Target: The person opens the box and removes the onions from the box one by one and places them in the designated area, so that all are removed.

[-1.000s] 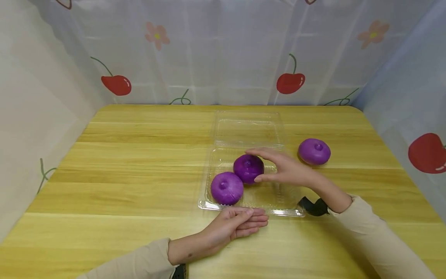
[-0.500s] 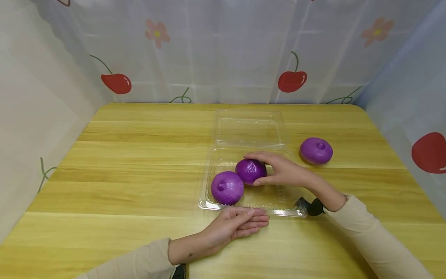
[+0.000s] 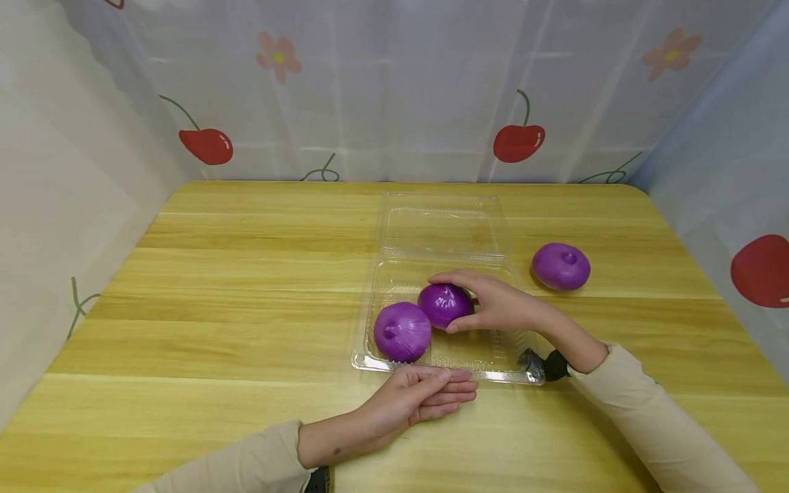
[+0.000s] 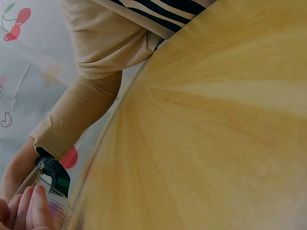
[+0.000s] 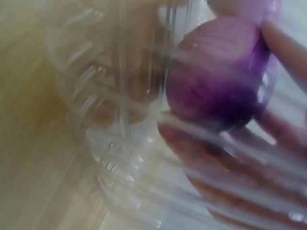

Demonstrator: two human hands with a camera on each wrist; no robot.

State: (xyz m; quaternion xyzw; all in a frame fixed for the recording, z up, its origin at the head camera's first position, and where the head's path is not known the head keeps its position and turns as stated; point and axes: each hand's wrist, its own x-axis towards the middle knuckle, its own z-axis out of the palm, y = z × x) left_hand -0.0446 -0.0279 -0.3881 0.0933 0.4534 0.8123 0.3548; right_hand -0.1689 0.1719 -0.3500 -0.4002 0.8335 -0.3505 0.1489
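My right hand (image 3: 496, 302) grips a dark purple onion (image 3: 444, 306) inside an open clear plastic clamshell container (image 3: 468, 349). Its thumb is on the near side and its fingers on the far side; the right wrist view shows the onion (image 5: 218, 74) between them through the clear plastic. Left of it in the same container sits a lighter purple onion (image 3: 403, 333), close against the dark one. My left hand (image 3: 409, 398) lies along the container's front rim with its fingers straight, holding nothing. In the left wrist view, its fingertips (image 4: 41, 206) show beside the plastic edge.
Hinged back flat on the wooden table (image 3: 246, 294), the clear lid (image 3: 440, 226) extends behind the container. A third purple onion (image 3: 561, 267) lies on the wood to the right. A patterned curtain (image 3: 382, 89) hangs beyond the table's far edge.
The dark onion has tipped over toward the right, so its nub no longer faces up. My right hand has closed around it, its wrist shifting slightly left. The left hand has stayed put.
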